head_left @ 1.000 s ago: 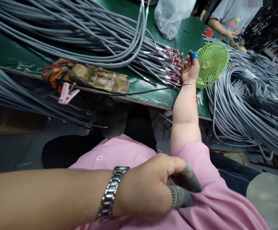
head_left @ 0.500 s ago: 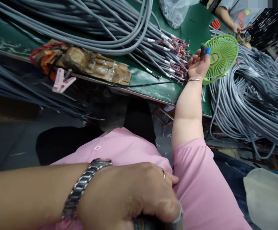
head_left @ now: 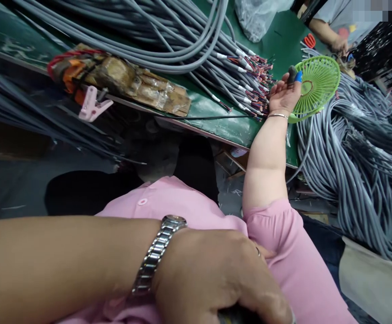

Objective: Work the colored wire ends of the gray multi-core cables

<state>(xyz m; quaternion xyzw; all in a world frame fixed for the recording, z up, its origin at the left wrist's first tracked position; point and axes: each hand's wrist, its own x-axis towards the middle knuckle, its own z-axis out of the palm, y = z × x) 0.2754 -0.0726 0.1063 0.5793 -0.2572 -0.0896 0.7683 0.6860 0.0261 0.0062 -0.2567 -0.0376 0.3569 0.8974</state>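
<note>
My left hand [head_left: 223,274], with a metal watch and a ring, is close to the camera at the bottom, beside my pink right sleeve. Its fingers curl closed near a dark thing at the lower frame edge that I cannot make out. My right hand [head_left: 285,94] lies palm up by the table edge, fingers loosely bent and apart, with nothing in it. A blue cover is on its thumb and a dark one on a finger. Stripped coloured wire ends [head_left: 258,85] of grey cables [head_left: 168,49] lie left of it; a green round fan [head_left: 319,87] is just behind.
A taped wooden block [head_left: 148,87] with a pink clip [head_left: 94,105] sits along the green table's edge. Big cable coils [head_left: 337,162] hang at right. A plastic bag [head_left: 254,18], orange-red scissors [head_left: 309,41] and another person's hand [head_left: 339,45] are at the back.
My left hand has shifted right along my sleeve. The view has tilted slightly, moving the table things a little to the right. My right hand stays in place beside the fan.
</note>
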